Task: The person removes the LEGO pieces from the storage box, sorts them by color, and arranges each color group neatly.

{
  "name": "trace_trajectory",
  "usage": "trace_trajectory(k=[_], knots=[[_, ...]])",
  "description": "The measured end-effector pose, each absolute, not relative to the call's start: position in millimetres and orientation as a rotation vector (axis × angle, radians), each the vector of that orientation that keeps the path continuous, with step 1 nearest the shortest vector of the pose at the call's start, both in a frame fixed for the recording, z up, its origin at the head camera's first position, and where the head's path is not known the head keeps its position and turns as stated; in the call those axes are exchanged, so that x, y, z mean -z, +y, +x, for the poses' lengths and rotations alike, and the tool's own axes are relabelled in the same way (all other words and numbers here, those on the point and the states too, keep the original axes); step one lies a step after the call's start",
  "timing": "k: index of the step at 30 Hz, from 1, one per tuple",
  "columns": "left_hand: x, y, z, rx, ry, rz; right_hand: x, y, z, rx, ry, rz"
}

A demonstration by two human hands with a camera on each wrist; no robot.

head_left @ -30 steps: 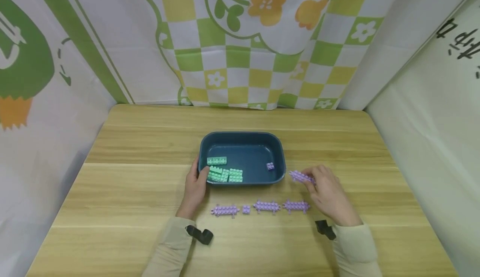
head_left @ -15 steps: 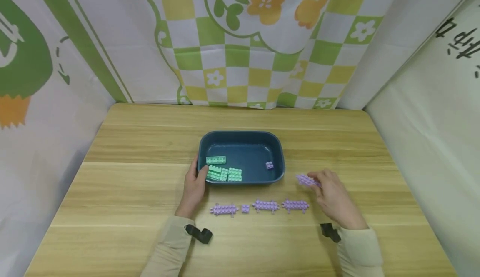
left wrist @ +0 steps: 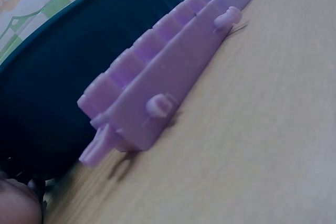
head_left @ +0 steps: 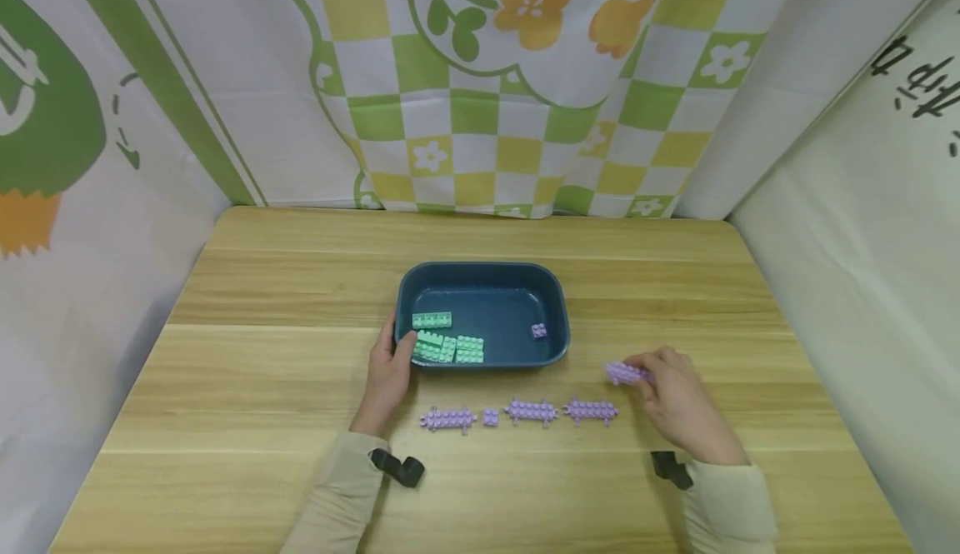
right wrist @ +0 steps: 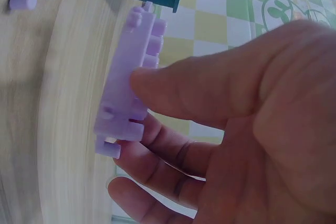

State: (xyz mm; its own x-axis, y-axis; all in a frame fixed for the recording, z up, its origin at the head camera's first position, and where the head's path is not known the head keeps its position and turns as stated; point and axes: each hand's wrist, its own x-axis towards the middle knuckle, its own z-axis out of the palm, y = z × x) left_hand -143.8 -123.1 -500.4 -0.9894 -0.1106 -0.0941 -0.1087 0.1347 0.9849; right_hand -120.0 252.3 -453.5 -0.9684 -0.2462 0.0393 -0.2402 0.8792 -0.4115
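Brick (head_left: pixel 626 372), long and lilac, with studs along one face and small pegs on its side, sits between the thumb and fingers of the right hand (head_left: pixel 677 397). That grip is closed to the brick's own thickness: in the right wrist view, the thumb (right wrist: pixel 176 85) presses the flat side while fingers support it from behind. The brick is to the right of the dark blue tray (head_left: pixel 480 300), apart from it; whether it clears the tabletop is hard to tell.

Nearby, in front of the tray, runs a loose row: a left lilac piece (head_left: pixel 448 420), a small square brick (head_left: pixel 491 417), a middle lilac piece (head_left: pixel 531 411) and a right lilac piece (head_left: pixel 591 411), all lying studs up.

At the tray's left end, the left hand (head_left: pixel 390 375) grips the wall, thumb over the rim and fingers around the outside. Inside, green bricks (head_left: pixel 470 350) gather in the near left corner, with a green strip (head_left: pixel 432 320) just behind them; a little purple block (head_left: pixel 539 331) lies toward the right end.

Everything rests on a wood-grain table (head_left: pixel 262 371), with a checked, flowered cloth (head_left: pixel 480 154) hanging behind it.
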Motion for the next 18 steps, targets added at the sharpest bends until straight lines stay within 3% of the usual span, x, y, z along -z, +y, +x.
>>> trace_trajectory(k=[18], knots=[[509.0, -124.8, -147.2, 2.07, -2.345, 0.239, 452.5, 272.6, -114.4, 0.642, 2.982, -0.327]])
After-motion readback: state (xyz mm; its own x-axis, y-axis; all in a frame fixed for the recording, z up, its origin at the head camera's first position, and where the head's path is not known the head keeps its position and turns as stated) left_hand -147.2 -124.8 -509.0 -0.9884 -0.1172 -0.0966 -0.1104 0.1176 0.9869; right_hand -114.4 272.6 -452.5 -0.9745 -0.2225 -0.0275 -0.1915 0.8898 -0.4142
